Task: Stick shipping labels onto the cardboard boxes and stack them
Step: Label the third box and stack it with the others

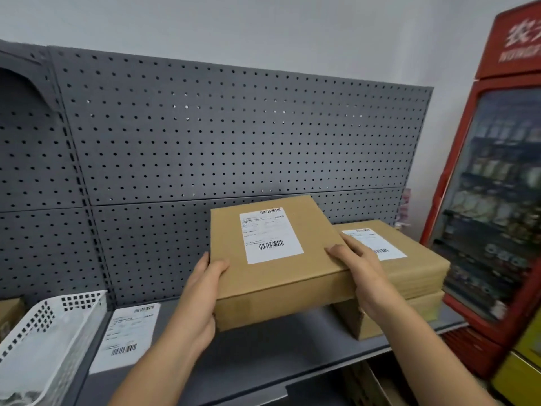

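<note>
Grey pegboard [234, 136] backs the shelf [263, 347] where you work. Your left hand [202, 288] and right hand [360, 276] clamp the labelled box [272, 259] by its sides, held above the shelf, just left of the stack [409, 273]. Carry it level over the stack, square the edges, then lower it. On the red cooler [491, 171], Chinese characters show; the spare label [128, 332] is too blurred to read.
</note>
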